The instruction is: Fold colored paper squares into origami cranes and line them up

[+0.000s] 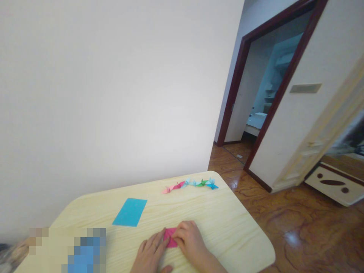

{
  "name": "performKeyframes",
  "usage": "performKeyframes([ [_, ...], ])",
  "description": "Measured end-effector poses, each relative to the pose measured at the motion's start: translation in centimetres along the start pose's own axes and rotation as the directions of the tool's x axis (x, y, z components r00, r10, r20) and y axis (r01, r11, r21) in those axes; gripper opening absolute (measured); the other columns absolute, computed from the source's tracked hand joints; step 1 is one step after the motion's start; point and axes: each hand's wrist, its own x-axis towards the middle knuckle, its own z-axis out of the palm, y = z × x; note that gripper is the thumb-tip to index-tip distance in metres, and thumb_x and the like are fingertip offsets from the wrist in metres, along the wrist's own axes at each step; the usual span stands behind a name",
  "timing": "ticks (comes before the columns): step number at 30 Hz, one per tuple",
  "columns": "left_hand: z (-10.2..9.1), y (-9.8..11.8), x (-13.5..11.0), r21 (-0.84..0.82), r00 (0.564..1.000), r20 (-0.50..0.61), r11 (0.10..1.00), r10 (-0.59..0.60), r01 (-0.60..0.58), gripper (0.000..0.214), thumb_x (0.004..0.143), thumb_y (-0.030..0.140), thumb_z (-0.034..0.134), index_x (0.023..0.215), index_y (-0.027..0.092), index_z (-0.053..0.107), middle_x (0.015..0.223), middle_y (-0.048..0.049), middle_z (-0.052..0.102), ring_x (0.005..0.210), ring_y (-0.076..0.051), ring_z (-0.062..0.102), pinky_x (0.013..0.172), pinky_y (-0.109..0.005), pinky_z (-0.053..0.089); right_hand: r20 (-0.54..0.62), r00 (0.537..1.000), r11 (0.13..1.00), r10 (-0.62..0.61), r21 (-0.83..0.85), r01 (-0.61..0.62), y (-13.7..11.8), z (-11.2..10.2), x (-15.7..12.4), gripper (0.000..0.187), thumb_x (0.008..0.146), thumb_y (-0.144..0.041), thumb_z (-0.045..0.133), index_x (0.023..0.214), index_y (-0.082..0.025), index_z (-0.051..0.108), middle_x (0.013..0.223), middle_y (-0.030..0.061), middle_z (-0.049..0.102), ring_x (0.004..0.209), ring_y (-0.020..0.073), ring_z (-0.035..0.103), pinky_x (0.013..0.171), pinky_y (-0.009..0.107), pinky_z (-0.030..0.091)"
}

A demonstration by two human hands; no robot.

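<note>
A small folded square of pink origami paper lies on the light wood-grain table near its front edge. My left hand rests flat with fingers stretched out, their tips touching the paper's left edge. My right hand is closed, thumb and fingers pinched together on the paper's right side and hiding part of it. Farther left on the table is a flat blue sheet of paper. Along the back edge stands a row of several small folded paper cranes in pink, pale blue, green and blue.
The table has rounded corners and its back edge runs along a white wall. A blurred-out patch covers the lower left. To the right are a wooden floor, a dark-framed doorway and a white drawer unit.
</note>
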Motion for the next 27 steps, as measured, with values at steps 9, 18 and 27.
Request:
performKeyframes([
  [9,-1.8,-0.8,0.3,-0.010,0.993,0.061,0.995,0.104,-0.103,0.064,0.074,0.050,0.056,0.132,0.033,0.034,0.131,-0.0071,0.050,0.117,-0.027,0.045,0.094,-0.040,0.035,0.004,1.000,1.000,-0.009,-0.028,0.009,0.6,0.5,0.1,0.010,0.081,-0.021,0.060,0.075,-0.023,0.067,0.080,-0.0009,0.063,0.080,0.0136,0.054,0.076,0.025,0.033],
  [18,-1.7,-0.6,-0.2,-0.042,0.993,0.072,0.995,0.090,-0.087,0.065,0.079,0.048,0.050,0.137,0.033,0.024,0.136,-0.0059,0.045,0.118,-0.026,0.043,0.097,-0.041,0.032,0.005,1.000,1.000,0.008,0.004,-0.008,0.2,0.1,0.2,0.009,0.081,-0.018,0.058,0.085,-0.022,0.065,0.083,-0.0003,0.064,0.082,0.0143,0.054,0.077,0.024,0.034],
  [27,-1.8,-0.5,0.0,-0.047,0.995,0.052,0.995,0.088,-0.085,0.068,0.074,0.044,0.057,0.135,0.034,0.028,0.135,-0.0051,0.046,0.118,-0.027,0.044,0.096,-0.042,0.034,0.011,0.995,0.993,-0.095,-0.072,0.096,0.6,0.5,0.0,0.010,0.082,-0.020,0.057,0.080,-0.025,0.067,0.079,-0.0008,0.062,0.080,0.0139,0.052,0.076,0.026,0.032],
])
